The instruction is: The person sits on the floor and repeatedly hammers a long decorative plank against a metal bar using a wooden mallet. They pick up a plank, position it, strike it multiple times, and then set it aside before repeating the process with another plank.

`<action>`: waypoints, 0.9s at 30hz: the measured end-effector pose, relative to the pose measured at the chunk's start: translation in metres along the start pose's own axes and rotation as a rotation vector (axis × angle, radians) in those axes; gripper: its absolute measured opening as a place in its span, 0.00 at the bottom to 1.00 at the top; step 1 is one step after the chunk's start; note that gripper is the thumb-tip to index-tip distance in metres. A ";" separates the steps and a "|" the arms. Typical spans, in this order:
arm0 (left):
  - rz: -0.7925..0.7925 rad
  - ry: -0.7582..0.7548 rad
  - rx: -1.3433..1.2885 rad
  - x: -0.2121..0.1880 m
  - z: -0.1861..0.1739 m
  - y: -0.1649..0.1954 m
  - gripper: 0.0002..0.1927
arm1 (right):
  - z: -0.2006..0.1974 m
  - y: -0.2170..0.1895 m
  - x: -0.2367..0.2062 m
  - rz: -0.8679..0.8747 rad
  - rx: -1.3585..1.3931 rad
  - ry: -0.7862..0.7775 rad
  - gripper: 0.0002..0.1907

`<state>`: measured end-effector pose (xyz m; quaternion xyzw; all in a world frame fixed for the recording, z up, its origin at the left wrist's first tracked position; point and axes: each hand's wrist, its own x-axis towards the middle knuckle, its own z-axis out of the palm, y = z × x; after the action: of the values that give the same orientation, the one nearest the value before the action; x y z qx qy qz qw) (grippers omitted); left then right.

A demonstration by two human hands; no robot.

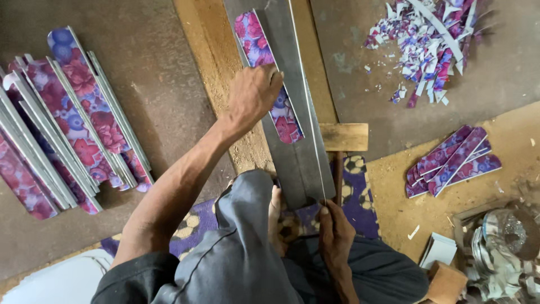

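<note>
Floral-printed strip (269, 79) lies flat on a long grey metal blade bed (298, 152), pinned under the left hand (252, 93), fingers pressed down on it.

Right hand (334, 233) grips the cutter's near end, closed around it; judging by the setup, steady pressure and square alignment matter most. Finished strips (67, 118) lie stacked to the left on the dusty floor (169, 84), cut pieces (450, 160) and offcuts (430, 39) to the right.

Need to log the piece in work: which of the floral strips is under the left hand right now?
The single floral strip on the long grey metal blade, pressed by the left hand. The others lie apart: a row at far left, a small pile at right.
</note>
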<state>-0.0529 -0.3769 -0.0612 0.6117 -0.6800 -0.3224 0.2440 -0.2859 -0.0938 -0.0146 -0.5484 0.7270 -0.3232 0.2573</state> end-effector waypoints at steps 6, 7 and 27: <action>0.052 0.472 0.052 -0.028 0.024 0.000 0.35 | 0.017 -0.003 0.002 -0.223 -0.156 0.018 0.10; 0.035 0.521 0.107 -0.027 0.028 0.001 0.43 | 0.020 -0.005 0.003 -0.293 -0.164 0.040 0.10; 0.023 0.218 -0.160 -0.044 0.019 -0.035 0.29 | 0.001 0.135 0.049 -0.001 -0.383 -0.166 0.19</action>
<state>-0.0370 -0.3321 -0.0972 0.6138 -0.6285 -0.3046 0.3681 -0.3836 -0.1155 -0.1174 -0.6124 0.7513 -0.1327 0.2072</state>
